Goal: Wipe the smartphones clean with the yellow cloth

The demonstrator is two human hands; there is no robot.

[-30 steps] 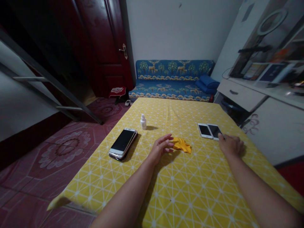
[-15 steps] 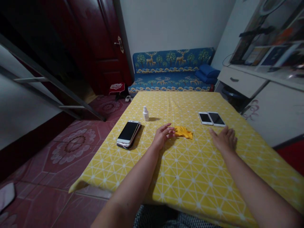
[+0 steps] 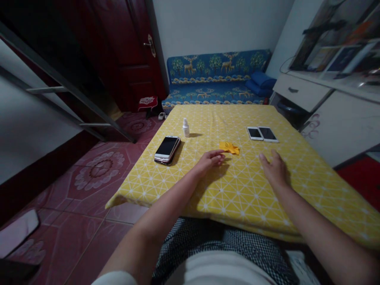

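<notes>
My left hand [image 3: 209, 161] lies palm down on the yellow tablecloth [image 3: 246, 190], holding nothing, its fingertips just short of a crumpled yellow cloth [image 3: 229, 147]. My right hand [image 3: 274, 169] rests with spread fingers and holds nothing. It sits below a pair of white-framed smartphones [image 3: 261, 133] lying side by side, without touching them. To the left lies a stack of smartphones [image 3: 167, 150], with a small white dropper bottle [image 3: 185, 128] standing beyond it.
A blue deer-patterned sofa [image 3: 215, 77] stands past the far table edge, beside a dark red door [image 3: 127, 51]. White drawers [image 3: 301, 89] stand to the right. Red patterned floor tiles [image 3: 99, 174] lie left of the table. My checked lap [image 3: 219, 241] shows below.
Both hands have drawn back toward me. My right fingers have left the white phones, and my left hand has moved back from the yellow cloth. The view has tilted, showing more of my lap.
</notes>
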